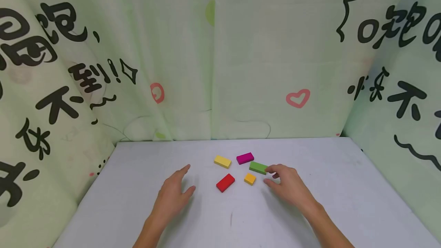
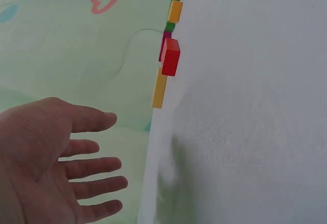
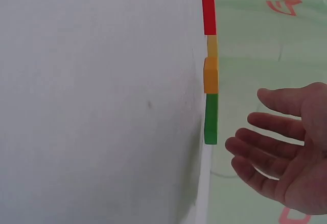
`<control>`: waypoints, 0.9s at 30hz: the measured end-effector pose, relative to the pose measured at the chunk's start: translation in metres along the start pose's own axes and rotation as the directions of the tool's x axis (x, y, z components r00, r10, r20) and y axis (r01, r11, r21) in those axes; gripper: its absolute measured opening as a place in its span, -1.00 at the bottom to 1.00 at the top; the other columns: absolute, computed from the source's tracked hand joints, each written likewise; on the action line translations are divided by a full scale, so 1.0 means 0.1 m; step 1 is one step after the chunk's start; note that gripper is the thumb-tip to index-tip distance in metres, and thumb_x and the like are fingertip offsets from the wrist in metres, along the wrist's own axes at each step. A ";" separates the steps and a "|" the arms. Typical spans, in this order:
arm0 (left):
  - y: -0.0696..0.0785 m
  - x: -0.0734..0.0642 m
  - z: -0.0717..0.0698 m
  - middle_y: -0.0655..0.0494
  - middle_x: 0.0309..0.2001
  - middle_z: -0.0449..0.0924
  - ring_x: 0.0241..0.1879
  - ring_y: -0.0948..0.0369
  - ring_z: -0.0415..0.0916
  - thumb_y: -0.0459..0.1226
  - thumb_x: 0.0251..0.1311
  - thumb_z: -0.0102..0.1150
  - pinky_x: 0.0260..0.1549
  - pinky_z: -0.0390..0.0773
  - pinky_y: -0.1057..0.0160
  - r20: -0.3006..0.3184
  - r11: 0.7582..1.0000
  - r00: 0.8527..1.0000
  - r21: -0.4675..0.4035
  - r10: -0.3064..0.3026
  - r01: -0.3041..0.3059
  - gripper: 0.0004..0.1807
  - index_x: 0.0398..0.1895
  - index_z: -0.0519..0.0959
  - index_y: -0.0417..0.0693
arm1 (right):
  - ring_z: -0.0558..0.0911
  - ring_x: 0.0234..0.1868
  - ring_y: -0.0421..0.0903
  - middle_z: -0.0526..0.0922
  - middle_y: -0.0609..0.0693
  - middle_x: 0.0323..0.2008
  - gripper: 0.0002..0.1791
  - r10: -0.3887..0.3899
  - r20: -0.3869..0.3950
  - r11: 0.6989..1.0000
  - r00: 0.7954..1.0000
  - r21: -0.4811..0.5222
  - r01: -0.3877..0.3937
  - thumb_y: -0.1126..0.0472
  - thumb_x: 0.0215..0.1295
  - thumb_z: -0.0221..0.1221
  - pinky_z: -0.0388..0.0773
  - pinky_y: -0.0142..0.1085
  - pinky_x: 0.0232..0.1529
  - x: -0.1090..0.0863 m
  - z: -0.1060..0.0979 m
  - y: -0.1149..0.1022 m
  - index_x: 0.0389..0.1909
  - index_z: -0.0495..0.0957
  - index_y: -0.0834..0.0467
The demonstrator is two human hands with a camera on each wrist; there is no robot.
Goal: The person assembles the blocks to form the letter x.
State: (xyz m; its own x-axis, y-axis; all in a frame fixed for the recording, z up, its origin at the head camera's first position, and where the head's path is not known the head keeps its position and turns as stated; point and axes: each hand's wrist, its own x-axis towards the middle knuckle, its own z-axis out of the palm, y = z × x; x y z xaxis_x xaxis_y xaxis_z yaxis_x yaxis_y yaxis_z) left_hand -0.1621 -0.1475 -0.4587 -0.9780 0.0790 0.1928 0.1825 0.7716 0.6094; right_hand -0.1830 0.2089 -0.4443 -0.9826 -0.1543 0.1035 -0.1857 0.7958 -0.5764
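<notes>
Left hand (image 1: pixel 172 198) and right hand (image 1: pixel 289 185) hover, fingers unclenched.
Lower centre, a red block (image 1: pixel 225 183) and green block (image 1: pixel 257 167) lie on the tabletop (image 1: pixel 213 221).

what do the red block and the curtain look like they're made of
Red block: perhaps painted wood or plastic, fairly matte; its flat, evenly coloured faces show no grain or bright glints, so either fits. Curtain: probably fabric, dull finish; it hangs in soft folds.

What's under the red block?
The red block lies on the white table, which shows all around it. The spot right beneath is covered, so I can't see what's there.
</notes>
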 end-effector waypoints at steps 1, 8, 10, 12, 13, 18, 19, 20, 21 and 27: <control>0.00 0.01 0.01 -0.12 0.34 0.57 0.35 -0.12 0.52 -0.27 0.27 0.40 0.30 0.53 -0.16 0.002 1.000 1.000 -0.008 -0.003 0.003 -0.30 0.49 0.43 -0.10 | 0.72 0.01 0.05 0.74 0.09 0.04 -0.64 0.000 0.001 1.000 1.000 0.006 0.000 0.19 0.33 0.38 0.70 0.00 0.04 0.01 0.01 -0.01 0.10 0.68 0.21; 0.02 0.07 0.07 -0.10 0.26 0.64 0.28 -0.08 0.58 -0.29 0.25 0.41 0.25 0.57 -0.16 0.000 0.999 1.000 -0.042 -0.012 0.012 -0.35 0.42 0.49 -0.11 | 0.73 -0.03 0.00 0.76 0.04 -0.01 -0.67 0.003 0.011 0.999 1.000 0.047 -0.003 0.22 0.30 0.40 0.72 -0.08 -0.02 0.06 0.08 -0.09 0.05 0.70 0.21; 0.03 0.08 0.08 -0.08 0.25 0.65 0.26 -0.06 0.59 -0.30 0.25 0.41 0.24 0.58 -0.15 -0.003 0.999 1.000 -0.054 -0.010 0.009 -0.37 0.41 0.51 -0.12 | 0.72 -0.04 -0.02 0.76 0.03 -0.02 -0.67 0.007 0.015 0.999 1.000 0.054 -0.008 0.23 0.29 0.41 0.73 -0.10 -0.03 0.07 0.11 -0.11 0.04 0.70 0.21; 0.05 0.10 0.09 -0.06 0.25 0.66 0.25 -0.05 0.60 -0.30 0.26 0.40 0.23 0.59 -0.14 -0.003 0.998 1.000 -0.063 -0.009 0.008 -0.39 0.39 0.52 -0.12 | 0.72 -0.06 -0.03 0.76 0.03 -0.03 -0.67 0.008 0.017 0.998 1.000 0.054 -0.009 0.24 0.28 0.42 0.73 -0.12 -0.04 0.08 0.13 -0.12 0.04 0.70 0.22; 0.05 0.11 0.10 -0.06 0.25 0.66 0.25 -0.05 0.60 -0.30 0.26 0.40 0.22 0.59 -0.14 -0.002 0.998 1.000 -0.070 -0.009 0.008 -0.40 0.39 0.52 -0.12 | 0.72 -0.06 -0.04 0.76 0.03 -0.03 -0.67 0.008 0.020 0.999 1.000 0.052 -0.009 0.24 0.28 0.42 0.73 -0.13 -0.04 0.09 0.14 -0.13 0.04 0.71 0.22; 0.09 0.14 0.12 -0.05 0.23 0.66 0.23 -0.04 0.60 -0.29 0.27 0.40 0.19 0.62 -0.12 0.012 0.996 1.000 -0.088 -0.029 0.030 -0.41 0.38 0.54 -0.09 | 0.71 -0.06 -0.05 0.76 0.03 -0.02 -0.65 0.024 0.032 0.999 0.999 0.047 -0.025 0.24 0.25 0.44 0.73 -0.14 -0.04 0.12 0.19 -0.19 0.05 0.71 0.21; 0.10 0.14 0.12 -0.05 0.23 0.67 0.22 -0.04 0.60 -0.29 0.27 0.40 0.18 0.63 -0.12 0.015 0.995 0.999 -0.089 -0.032 0.033 -0.41 0.38 0.54 -0.09 | 0.70 -0.06 -0.05 0.76 0.02 -0.02 -0.64 0.030 0.036 0.998 0.999 0.051 -0.032 0.24 0.24 0.44 0.73 -0.14 -0.04 0.13 0.20 -0.20 0.05 0.71 0.20; 0.11 0.15 0.12 -0.05 0.22 0.67 0.22 -0.04 0.60 -0.29 0.27 0.40 0.18 0.63 -0.11 0.019 0.995 0.999 -0.089 -0.036 0.037 -0.41 0.38 0.54 -0.09 | 0.70 -0.05 -0.05 0.76 0.02 -0.02 -0.64 0.033 0.040 0.998 0.999 0.055 -0.035 0.24 0.24 0.45 0.73 -0.14 -0.04 0.13 0.20 -0.21 0.05 0.71 0.20; 0.11 0.15 0.13 -0.05 0.22 0.67 0.21 -0.04 0.60 -0.29 0.26 0.40 0.17 0.63 -0.11 0.022 0.995 0.999 -0.090 -0.041 0.042 -0.42 0.37 0.54 -0.08 | 0.69 -0.05 -0.05 0.75 0.01 -0.02 -0.63 0.037 0.044 0.998 0.998 0.057 -0.040 0.24 0.23 0.46 0.73 -0.14 -0.05 0.13 0.21 -0.22 0.06 0.71 0.19; 0.12 0.16 0.12 -0.07 0.19 0.69 0.19 -0.06 0.61 -0.29 0.27 0.40 0.13 0.66 -0.11 0.034 0.994 0.998 -0.097 -0.051 0.054 -0.43 0.36 0.55 -0.10 | 0.68 -0.05 -0.05 0.74 0.00 -0.03 -0.61 0.052 0.057 0.997 0.997 0.061 -0.055 0.24 0.22 0.47 0.73 -0.14 -0.04 0.15 0.26 -0.25 0.06 0.70 0.18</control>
State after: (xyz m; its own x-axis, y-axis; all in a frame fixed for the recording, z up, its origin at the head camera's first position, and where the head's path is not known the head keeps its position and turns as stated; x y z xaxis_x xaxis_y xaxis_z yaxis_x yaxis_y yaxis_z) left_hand -0.1766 -0.1291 -0.4579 -0.9889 0.0609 0.1355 0.1384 0.7096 0.6909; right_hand -0.1925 0.1709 -0.4496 -0.9890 -0.1457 0.0275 -0.1303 0.7656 -0.6300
